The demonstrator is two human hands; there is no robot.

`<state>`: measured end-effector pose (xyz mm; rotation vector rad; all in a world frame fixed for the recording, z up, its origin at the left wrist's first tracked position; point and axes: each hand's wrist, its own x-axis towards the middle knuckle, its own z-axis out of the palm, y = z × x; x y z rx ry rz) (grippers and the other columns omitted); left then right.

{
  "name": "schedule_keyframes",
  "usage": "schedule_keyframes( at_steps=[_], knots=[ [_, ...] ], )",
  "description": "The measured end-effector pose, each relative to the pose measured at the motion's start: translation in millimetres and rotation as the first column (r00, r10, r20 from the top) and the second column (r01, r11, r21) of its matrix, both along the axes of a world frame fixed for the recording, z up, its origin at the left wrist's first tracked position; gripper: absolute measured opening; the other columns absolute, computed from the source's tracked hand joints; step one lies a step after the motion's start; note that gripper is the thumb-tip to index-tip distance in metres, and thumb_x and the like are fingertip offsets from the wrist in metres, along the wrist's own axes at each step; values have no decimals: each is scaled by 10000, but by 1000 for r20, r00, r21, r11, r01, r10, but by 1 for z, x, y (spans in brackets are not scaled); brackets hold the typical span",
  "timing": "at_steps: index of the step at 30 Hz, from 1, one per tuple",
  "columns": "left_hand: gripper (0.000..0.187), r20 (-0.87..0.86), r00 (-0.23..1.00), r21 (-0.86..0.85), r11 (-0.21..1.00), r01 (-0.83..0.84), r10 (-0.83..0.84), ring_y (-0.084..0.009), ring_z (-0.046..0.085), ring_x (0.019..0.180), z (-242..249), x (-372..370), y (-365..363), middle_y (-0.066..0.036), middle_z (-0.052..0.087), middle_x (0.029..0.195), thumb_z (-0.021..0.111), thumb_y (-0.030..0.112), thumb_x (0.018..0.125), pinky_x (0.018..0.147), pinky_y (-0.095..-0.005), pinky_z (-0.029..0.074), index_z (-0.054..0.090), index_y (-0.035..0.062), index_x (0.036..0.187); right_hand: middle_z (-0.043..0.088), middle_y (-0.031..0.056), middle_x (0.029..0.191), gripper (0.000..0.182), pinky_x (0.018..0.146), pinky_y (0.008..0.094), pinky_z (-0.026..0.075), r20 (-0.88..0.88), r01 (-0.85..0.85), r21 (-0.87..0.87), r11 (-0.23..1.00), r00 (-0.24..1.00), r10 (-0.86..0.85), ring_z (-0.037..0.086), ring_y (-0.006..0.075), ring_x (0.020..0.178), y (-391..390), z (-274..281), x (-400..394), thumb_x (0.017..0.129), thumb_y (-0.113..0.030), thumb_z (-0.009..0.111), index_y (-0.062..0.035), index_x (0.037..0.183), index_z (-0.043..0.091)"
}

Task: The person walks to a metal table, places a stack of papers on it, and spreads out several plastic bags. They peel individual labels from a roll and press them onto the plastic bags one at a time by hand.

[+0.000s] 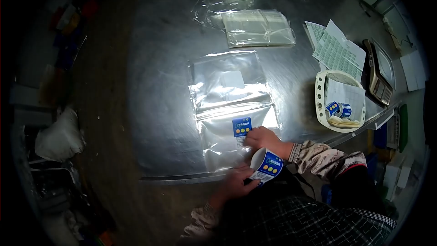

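My left hand [236, 184], at the table's front edge, is closed around a roll of sticker labels [269, 166], blue with coloured dots and white lower parts. Its outline is slightly blurred. On the table lies a flat silver foil bag [216, 139], with a blue-and-white label [242, 127] on its face. My right hand [266, 139] has bent fingers at that label's lower right edge, seeming to pinch or press it against the bag; the fingertips are partly hidden. Just above it lies another silver bag [209, 79] with a pale patch.
Farther back sit a tied stack of clear bags [259, 27] and crumpled clear film [214, 4]. To the right are printed sheets [337, 48], a white basket [320, 109] holding label rolls and papers, and a scale [378, 75]. A white sack [61, 134] stands left of the metal table [159, 109].
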<state>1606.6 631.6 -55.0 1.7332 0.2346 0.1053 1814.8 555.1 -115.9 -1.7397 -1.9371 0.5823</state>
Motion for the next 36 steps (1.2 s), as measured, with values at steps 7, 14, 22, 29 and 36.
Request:
schedule_keyframes(
  at_steps=[7, 14, 22, 29, 36],
  knots=[
    [223, 21, 999, 69, 997, -28, 27, -326, 578, 771, 1, 7, -4, -154, 584, 778, 729, 155, 773, 674, -410, 468, 576, -6, 794, 667, 73, 936, 181, 864, 344, 454, -236, 32, -130, 991, 970, -62, 627, 231, 941, 4, 10, 7, 752, -144, 647, -114, 925, 690],
    [289, -169, 973, 129, 982, -135, 156, -329, 543, 1171, -38, 1, 18, -199, 586, 1238, 697, 181, 835, 993, -416, 445, 685, 0, 1059, 654, 64, 836, 180, 722, 332, 503, -501, 170, -424, 889, 774, -387, 613, 163, 764, 32, 21, 48, 912, -222, 634, -49, 955, 662],
    [420, -278, 929, -5, 967, -254, 243, -365, 528, 1144, -59, 3, 1, -199, 572, 1203, 674, 169, 849, 1001, -431, 411, 560, 10, 1221, 597, 195, 1243, 560, 952, 373, 484, -71, 34, -147, 989, 996, -44, 609, 269, 1102, 27, -8, 55, 855, -357, 707, -28, 1284, 566],
    [333, -266, 891, -126, 903, -411, 368, -251, 652, 955, -66, -6, -5, -142, 644, 1173, 720, 153, 828, 831, -343, 519, 662, 20, 1128, 695, 111, 1069, 359, 982, 351, 463, -511, 23, -516, 856, 794, -330, 622, 180, 1067, 28, 58, 8, 835, -189, 766, 6, 1121, 673],
    [327, -96, 895, -303, 844, -443, 436, -188, 632, 968, -96, -9, -5, -146, 666, 1079, 730, 165, 834, 847, -331, 513, 661, -34, 1084, 613, 114, 1030, 342, 792, 319, 500, -592, 4, -504, 864, 727, -349, 574, 177, 918, -10, 4, -14, 929, -156, 591, 2, 1227, 539]
  ],
)
